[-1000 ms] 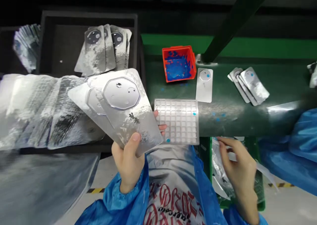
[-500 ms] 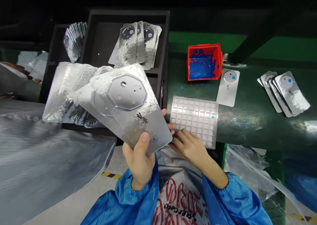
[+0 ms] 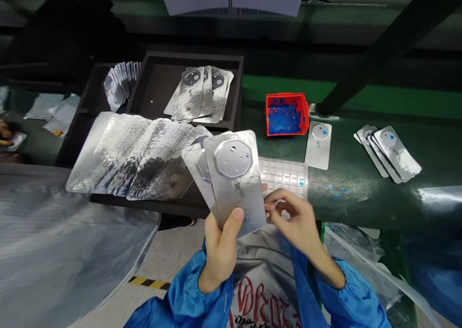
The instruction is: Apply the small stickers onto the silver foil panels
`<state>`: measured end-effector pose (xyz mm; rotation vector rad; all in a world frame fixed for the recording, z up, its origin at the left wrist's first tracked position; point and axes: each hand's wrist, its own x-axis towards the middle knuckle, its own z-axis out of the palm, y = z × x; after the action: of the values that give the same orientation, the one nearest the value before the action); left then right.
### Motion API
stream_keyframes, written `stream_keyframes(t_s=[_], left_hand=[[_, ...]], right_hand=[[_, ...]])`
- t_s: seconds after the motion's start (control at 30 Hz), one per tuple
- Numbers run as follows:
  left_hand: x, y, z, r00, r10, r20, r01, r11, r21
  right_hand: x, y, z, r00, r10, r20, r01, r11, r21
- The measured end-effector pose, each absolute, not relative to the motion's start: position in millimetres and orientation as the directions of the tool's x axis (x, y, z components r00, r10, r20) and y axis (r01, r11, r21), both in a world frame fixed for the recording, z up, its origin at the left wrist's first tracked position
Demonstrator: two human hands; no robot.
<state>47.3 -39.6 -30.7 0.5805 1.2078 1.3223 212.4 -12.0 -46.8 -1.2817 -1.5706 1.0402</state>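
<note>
Evidently midway: left hand (image 3: pixel 220 251) gripping a fan of silver back covers (image 3: pixel 231 179); right hand (image 3: pixel 294 217), fingers curled and pinching something too small to tell, beside the gridded sticker tray (image 3: pixel 285 174). Judging by the desk (image 3: pixel 353 188), few dotted covers (image 3: pixel 388 147) done; big fanned stack (image 3: pixel 126 157) left.

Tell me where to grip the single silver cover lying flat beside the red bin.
Take the silver cover by its long side edges near the plain lower half, coming from above. It lies flat and alone on the green belt, clear of the red bin, and the round camera ring sits at its upper end, so avoid pinching there.

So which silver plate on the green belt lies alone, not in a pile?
The single silver plate just right of the red bin; the others farther right overlap in a fanned pile.
</note>
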Motion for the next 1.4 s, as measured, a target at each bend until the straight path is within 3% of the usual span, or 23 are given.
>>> stream_keyframes(t_s=[0.1, 0.2, 0.37, 0.67, 0.97, 1.4], left_hand=[[52.1, -40.5, -37.0, -0.141, 0.925, -0.353, -0.340, 0.290, 0.895], [57.8, -38.6, -40.5, -0.064, 0.949, -0.308, -0.218, 0.288, 0.933], [65.2, -40.5, -50.0, -0.004, 0.976, -0.217, -0.087, 0.216, 0.973], [66.5, -38.0, -52.1, 0.075, 0.993, -0.096, -0.008, 0.097, 0.995], [65.3, -26.0, -52.2, 0.134, 0.977, 0.166, 0.177, -0.188, 0.966], [56.4, -13.8, -52.3, 0.255, 0.950, 0.180, 0.179, -0.230, 0.957]], right_hand=[[226.5, -1.2, -17.5, 0.129, 0.987, 0.097, 0.186, 0.072, -0.980], [231.4, 10.3, 3.9, 0.196, 0.975, 0.103, 0.152, 0.073, -0.986], [229.2, 25.0, 14.0, 0.095, 0.992, 0.082, 0.117, 0.071, -0.991], [231.7, 27.6, 11.5, 0.099, 0.995, -0.015, 0.078, -0.023, -0.997], [232.1, 26.0, 11.4, 0.116, 0.993, -0.030, 0.048, -0.035, -0.998], [247.1, 35.2, 21.1, -0.020, 0.993, -0.112, 0.098, -0.110, -0.989]])
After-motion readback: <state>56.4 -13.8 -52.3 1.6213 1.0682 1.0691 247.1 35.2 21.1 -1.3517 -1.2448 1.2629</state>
